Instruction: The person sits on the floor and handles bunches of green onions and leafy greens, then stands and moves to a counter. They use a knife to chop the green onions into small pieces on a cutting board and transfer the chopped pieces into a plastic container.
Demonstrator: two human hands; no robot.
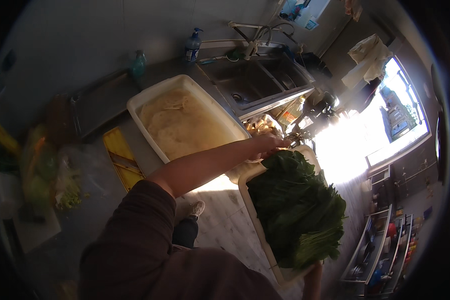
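A cream plastic tub (253,221) full of dark green leafy vegetables (292,206) is held in front of me at the lower right, above the floor. My left hand (266,145) is at its far end, fingers at or by the rim; their exact grip is hard to make out. At the near end my right hand (314,272) grips the tub's rim, mostly hidden below it. Beyond my left forearm, a second cream tub (150,137) stands on the steel counter, holding pale, thin pieces in cloudy liquid.
A double steel sink (243,80) with a faucet (251,48) lies beyond the counter. Pump bottle (192,47), green spray bottle (138,63), yellow slicer (122,157) and bagged vegetables (68,187) stand left. Metal shelves (378,251) are at right, near a bright opening.
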